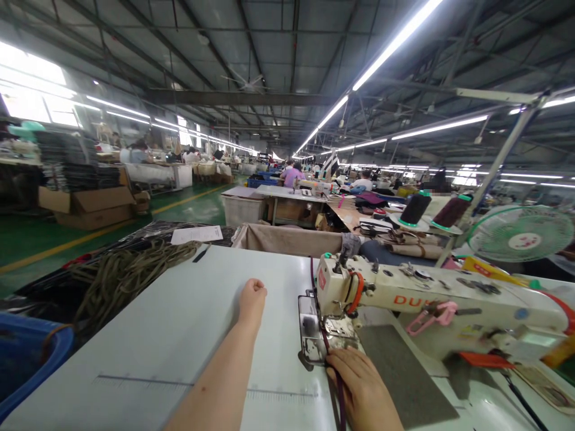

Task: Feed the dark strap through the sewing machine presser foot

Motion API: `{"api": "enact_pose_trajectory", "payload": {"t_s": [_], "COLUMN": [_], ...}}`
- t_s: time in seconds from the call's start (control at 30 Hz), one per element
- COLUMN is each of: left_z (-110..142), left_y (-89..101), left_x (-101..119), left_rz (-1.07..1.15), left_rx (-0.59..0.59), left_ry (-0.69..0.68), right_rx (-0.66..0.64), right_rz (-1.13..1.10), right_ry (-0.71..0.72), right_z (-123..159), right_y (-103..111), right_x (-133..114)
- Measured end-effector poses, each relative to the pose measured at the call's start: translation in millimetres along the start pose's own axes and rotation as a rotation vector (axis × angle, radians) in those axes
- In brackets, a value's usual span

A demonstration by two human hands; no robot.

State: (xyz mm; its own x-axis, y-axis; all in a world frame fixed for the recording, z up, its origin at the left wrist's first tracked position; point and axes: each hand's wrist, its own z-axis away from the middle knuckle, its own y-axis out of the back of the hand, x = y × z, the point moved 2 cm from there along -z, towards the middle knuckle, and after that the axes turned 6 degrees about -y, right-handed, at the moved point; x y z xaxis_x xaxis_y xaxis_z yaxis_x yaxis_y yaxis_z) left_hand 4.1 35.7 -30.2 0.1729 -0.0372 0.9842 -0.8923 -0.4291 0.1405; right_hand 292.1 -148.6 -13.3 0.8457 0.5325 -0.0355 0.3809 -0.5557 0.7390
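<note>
A narrow maroon strip (341,400) runs along the table, passes over the metal plate of the sewing machine (386,293) under its head, and comes out behind. My right hand (357,383) lies over this strip just in front of the plate, fingers together, thumb side against it. To the left of the machine, my left hand (253,297) is above the pale tabletop (179,335), with its fingers curled in and nothing visible in them. The needle area is partly hidden by the machine head.
Olive straps (121,275) lie piled beyond the table's left edge, near a paper sheet (196,234). A blue bin (36,359) stands at lower left. A fabric-lined bin (287,240) sits behind the table. At right are thread cones (414,209) and a fan (523,233).
</note>
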Motion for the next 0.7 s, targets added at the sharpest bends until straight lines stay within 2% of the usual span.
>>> {"api": "enact_pose_trajectory", "payload": {"t_s": [0.23,0.53,0.7], "left_z": [2.6,0.6,4.6], "left_y": [-0.9,-3.2,-2.7], "left_x": [6.8,0.5,8.7], "left_rz": [-0.042,-0.063,-0.008], "left_rx": [-0.012,-0.027,-0.011], "left_ry": [-0.005,-0.024,-0.046], "right_rx": [0.037,0.015,0.034], "right_rz": [0.058,0.072,0.073], "right_ry": [0.074,0.119,0.173], "right_z": [-4.2,2.7,3.8], "right_y": [0.2,-6.6,-11.2], "right_x": [3.0,11.4,21.4]}}
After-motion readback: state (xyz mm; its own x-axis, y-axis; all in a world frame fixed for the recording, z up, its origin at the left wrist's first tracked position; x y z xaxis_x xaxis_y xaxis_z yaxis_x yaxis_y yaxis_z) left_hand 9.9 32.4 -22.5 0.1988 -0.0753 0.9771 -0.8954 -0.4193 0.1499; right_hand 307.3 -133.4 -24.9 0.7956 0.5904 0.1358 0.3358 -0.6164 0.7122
